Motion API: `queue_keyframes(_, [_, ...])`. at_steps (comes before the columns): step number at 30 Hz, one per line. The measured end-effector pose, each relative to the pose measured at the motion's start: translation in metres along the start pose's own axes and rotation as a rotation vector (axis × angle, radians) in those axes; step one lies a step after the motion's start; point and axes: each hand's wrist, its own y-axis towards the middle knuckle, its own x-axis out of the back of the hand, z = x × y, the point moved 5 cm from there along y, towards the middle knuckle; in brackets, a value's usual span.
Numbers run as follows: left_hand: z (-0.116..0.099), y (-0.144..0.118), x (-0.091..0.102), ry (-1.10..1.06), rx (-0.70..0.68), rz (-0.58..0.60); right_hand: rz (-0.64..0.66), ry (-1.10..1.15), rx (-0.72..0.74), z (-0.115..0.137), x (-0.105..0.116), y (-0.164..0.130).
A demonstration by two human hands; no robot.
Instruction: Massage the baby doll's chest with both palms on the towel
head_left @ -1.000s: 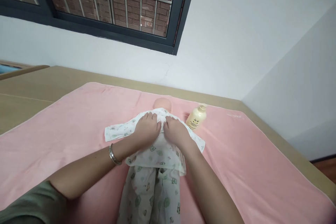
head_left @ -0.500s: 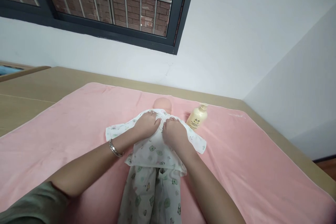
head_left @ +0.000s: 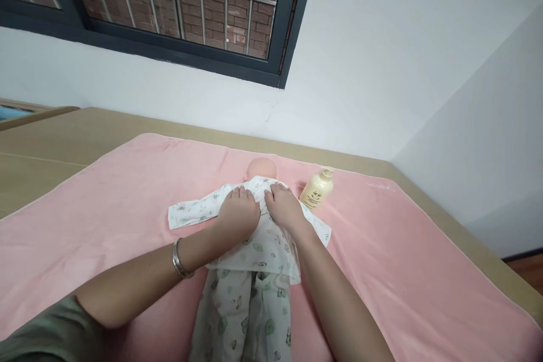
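Head cam view, and it's basically all about the doll (head_left: 262, 168), which is lying stretched out on a pink blanket (head_left: 382, 277), bald head pointing away from the person. Can't see a face on it, so I honestly can't tell if it's on its front or its back. It's got on a white shirt (head_left: 265, 251) with little green prints and matching pants (head_left: 250, 317), the legs running toward the person and out of the bottom of the shot. Shirt sleeves are spread out to either side of the doll.

Left hand (head_left: 240, 212) is on the doll's upper body, just below the head, fingers close together and bent down onto the shirt. Right hand (head_left: 286, 206) is doing much the same right beside it, with just a narrow gap between the two over the doll's middle. Both are touching the shirt, but whether they're pinching any cloth or just pressing flat, I can't tell, since the palms are hidden. There's a silver bangle (head_left: 180, 260) on the left wrist, down and left of the doll's chest.

To the right of the doll, near its sleeve, is a yellow pump bottle (head_left: 317, 189). Past the doll's head there's a white wall (head_left: 339, 119), with a barred window (head_left: 178, 5) up and to the left.
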Motion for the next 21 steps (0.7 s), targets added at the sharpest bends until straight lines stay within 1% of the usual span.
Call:
queue_keyframes(2, [0.003,0.002,0.003,-0.040,0.007,0.016,-0.001,-0.026,-0.001,0.004,0.001,-0.003])
queue_keyframes(5, [0.018,0.013,0.004,-0.155,0.070,0.090,0.027,-0.068,-0.022,0.016,0.009,-0.015])
queue_keyframes(8, [0.033,0.024,-0.001,-0.274,0.139,0.162,0.091,-0.120,-0.012,0.029,0.019,-0.029])
queue_keyframes(10, [0.038,0.028,-0.005,-0.312,0.161,0.182,0.124,-0.133,-0.013,0.033,0.023,-0.034])
queue_keyframes(12, [0.038,0.028,-0.008,-0.303,0.166,0.166,0.139,-0.098,-0.040,0.031,0.023,-0.034])
queue_keyframes(15, [0.034,0.027,-0.008,-0.264,0.153,0.122,0.128,0.001,-0.081,0.019,0.019,-0.026])
queue_keyframes(17, [0.031,0.025,-0.007,-0.236,0.143,0.100,0.111,0.060,-0.076,0.012,0.014,-0.018])
queue_keyframes(21, [0.020,0.015,-0.004,-0.137,0.130,0.058,0.078,0.159,-0.021,0.002,0.007,-0.005])
